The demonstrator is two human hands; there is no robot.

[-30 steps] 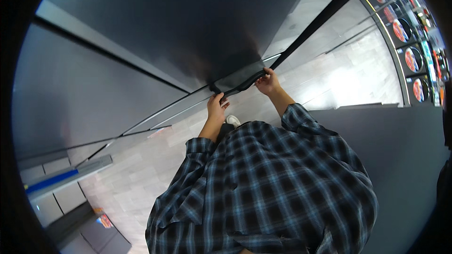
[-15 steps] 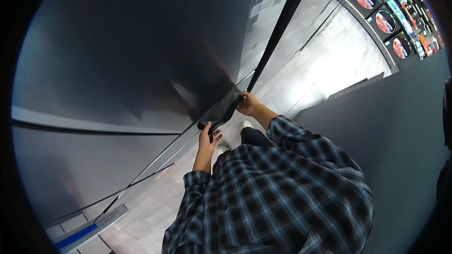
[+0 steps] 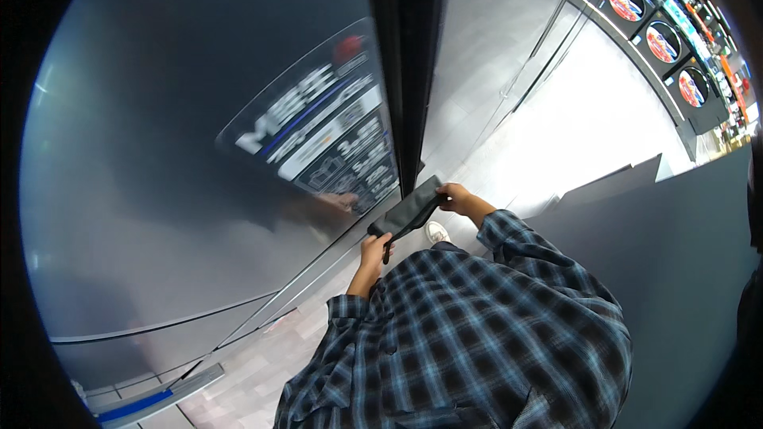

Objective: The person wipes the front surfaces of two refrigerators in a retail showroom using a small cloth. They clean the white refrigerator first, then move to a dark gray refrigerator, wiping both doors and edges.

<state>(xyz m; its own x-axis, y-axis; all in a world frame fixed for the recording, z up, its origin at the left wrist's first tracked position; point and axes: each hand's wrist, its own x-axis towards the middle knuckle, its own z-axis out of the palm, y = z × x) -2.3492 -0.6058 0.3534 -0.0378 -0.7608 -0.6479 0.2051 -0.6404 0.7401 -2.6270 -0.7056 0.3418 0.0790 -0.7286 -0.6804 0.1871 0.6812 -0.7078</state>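
A dark grey-black, flat oblong item point(image 3: 409, 208), which looks like a pouch or long wallet with a thin strap or flap hanging under it, is held in front of me at waist height. At its lower left end my left hand point(image 3: 375, 249) is closed, thumb on top. My right hand point(image 3: 456, 198) pinches its upper right end. Just beyond it stands a tall, glossy dark appliance point(image 3: 159, 214), refrigerator-like, bearing a large printed label point(image 3: 318, 131). Whether the item touches the appliance cannot be told.
A dark grey cabinet side point(image 3: 668, 286) rises close on my right. Pale floor point(image 3: 572, 127) stretches between it and the appliance. Washing machines point(image 3: 664, 41) with round doors line the far right. A grey strip with a blue band point(image 3: 151, 397) lies at lower left.
The view has shifted, bringing the label onto the appliance's visible front. Both hands and the dark item sit farther right and lower in the picture. My left fingers, spread before, are now closed on it.
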